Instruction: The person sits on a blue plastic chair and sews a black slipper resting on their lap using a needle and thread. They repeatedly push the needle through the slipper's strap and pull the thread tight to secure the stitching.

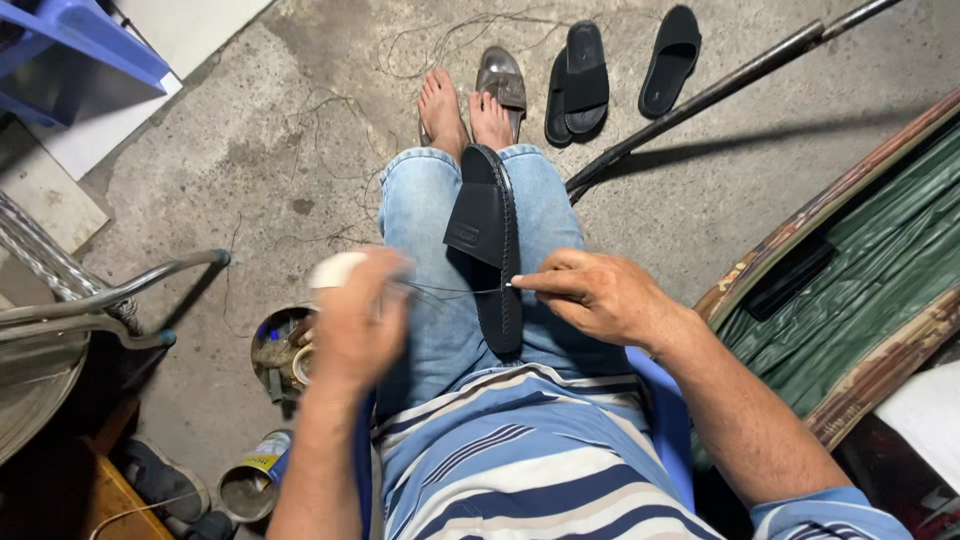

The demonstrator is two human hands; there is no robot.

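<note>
Over grey concrete floor (250,130), black stitched-edge sandal (490,240) between knees, right hand (590,295) fingers pinched on thread (450,292)

— What have I got on the lap here?

— A black sandal (492,240), a slide with a wide strap, standing on edge between the knees, toe end pointing toward the feet. Stitching runs along the rim of its sole.

— And the thread (450,292)?

— I see a thin dark strand, pulled taut and nearly level, running from the sole's edge across to the left. A whitish roll (337,269) sits at that far end, blurred.
</note>
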